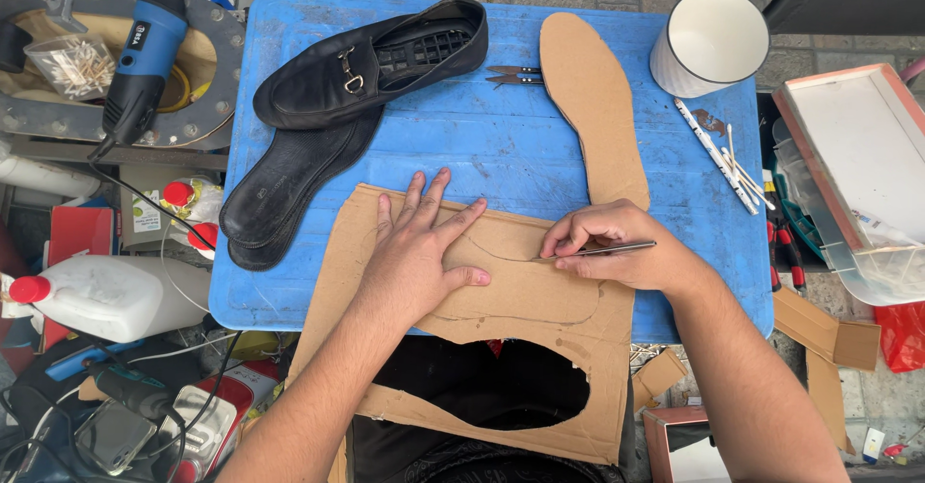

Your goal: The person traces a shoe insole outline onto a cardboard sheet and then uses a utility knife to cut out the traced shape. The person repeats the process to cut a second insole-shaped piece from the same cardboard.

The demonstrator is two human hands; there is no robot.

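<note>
A brown cardboard sheet with a large insole-shaped hole cut in its near part lies over the blue table's front edge. My left hand presses flat on the sheet, fingers spread. My right hand is shut on a thin metal blade tool, its tip on a curved outline marked on the cardboard. A cut-out cardboard insole lies beyond my right hand. A black loafer rests on its side at the back left, above a black insole.
Small scissors lie between loafer and cardboard insole. A white cup stands at the back right, thin sticks beside it. A blue rotary tool, a white bottle and clutter sit left; a white tray sits right.
</note>
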